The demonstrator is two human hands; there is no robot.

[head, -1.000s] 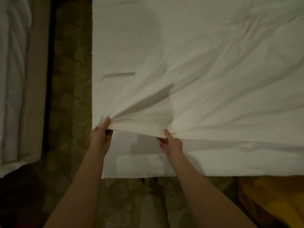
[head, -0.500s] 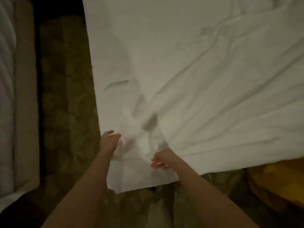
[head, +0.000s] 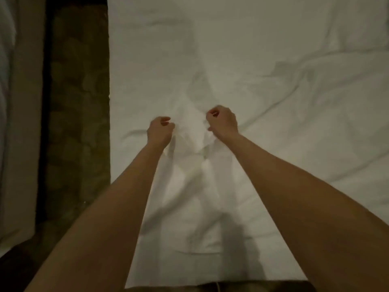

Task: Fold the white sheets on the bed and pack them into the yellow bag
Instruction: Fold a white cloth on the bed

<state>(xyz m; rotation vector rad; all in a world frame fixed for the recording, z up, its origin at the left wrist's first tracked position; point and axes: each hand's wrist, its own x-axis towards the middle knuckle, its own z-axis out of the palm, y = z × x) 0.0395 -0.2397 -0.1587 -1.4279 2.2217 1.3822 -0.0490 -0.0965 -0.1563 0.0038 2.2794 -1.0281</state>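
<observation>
sheet (head: 263,60) spread over bed, hem now carried inward from the near edge | left hand (head: 159,130) and right hand (head: 223,122) both pinch a bunched fold mid-sheet, closer together than before | bag gone from view | carpet (head: 77,102) left of sheet

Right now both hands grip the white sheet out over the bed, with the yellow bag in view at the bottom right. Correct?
Not quite. The left hand and right hand do grip the white sheet over the bed, but the head view shows no yellow bag anywhere.
</observation>
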